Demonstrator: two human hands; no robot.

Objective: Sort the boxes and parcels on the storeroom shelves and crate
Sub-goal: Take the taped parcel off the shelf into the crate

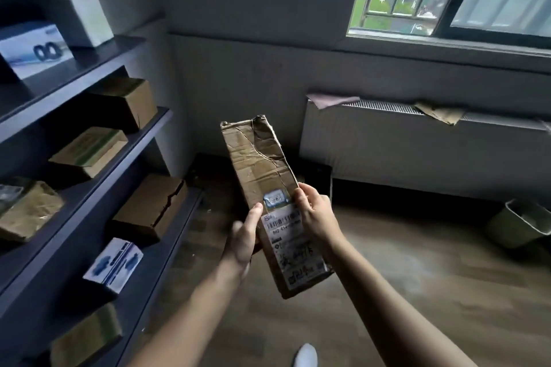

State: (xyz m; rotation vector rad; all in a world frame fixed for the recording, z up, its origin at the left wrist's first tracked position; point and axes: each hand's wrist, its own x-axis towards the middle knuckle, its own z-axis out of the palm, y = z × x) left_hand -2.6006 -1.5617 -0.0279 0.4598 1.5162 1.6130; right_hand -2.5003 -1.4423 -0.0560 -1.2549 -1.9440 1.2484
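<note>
Head view: a long parcel was held in both hands, with the shelving off to the left.
The long, battered brown cardboard parcel with a white shipping label [259, 158] was in mid-air in front of the person; its long axis ran away from the body, the far end tipped up and slightly left; the left hand [243, 238] gripped its near left edge, thumb on the top face; the right hand [316, 214] clasped the right edge opposite; the dark storeroom shelves [131, 146], carrying other boxes, lay to the left, so the left hand was nearer; placing it there probably called for swinging the far end leftward.
</note>
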